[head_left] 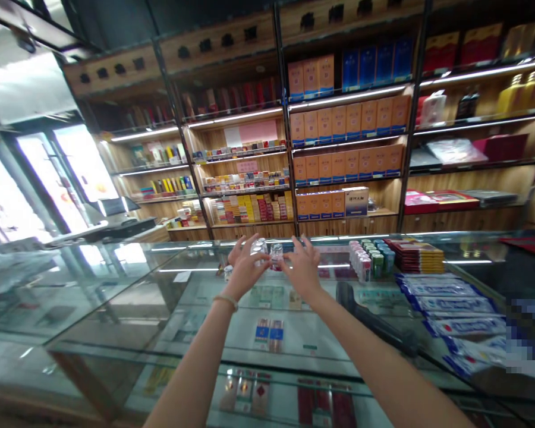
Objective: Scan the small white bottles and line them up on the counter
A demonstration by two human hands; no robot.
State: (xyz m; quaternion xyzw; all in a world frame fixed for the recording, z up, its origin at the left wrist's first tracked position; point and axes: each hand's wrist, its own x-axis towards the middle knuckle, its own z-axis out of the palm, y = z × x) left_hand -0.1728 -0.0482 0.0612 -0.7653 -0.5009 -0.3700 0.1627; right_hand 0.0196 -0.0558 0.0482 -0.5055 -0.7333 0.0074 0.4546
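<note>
My left hand [246, 268] is above the far part of the glass counter [205, 291], its thumb and fingers curved around a shiny silver-topped packet [259, 246]. Beside it stands a second small shiny packet [276, 252], touched or nearly touched by my right thumb. The other fingers of my right hand [304, 267] are spread and raised, with nothing visible between them. Blur hides the exact kind of both packets. A small white-and-dark item [227, 272] lies left of my left hand. My left wrist wears a light bracelet [225, 302].
Right of my hands are rows of small cylinders [371, 259], stacked red-and-yellow packs [417, 255] and blue-and-white packets [455, 306]. A black handheld scanner [374, 321] lies by my right forearm. Boxed goods [348, 166] fill the back shelves. A monitor [111, 208] stands far left.
</note>
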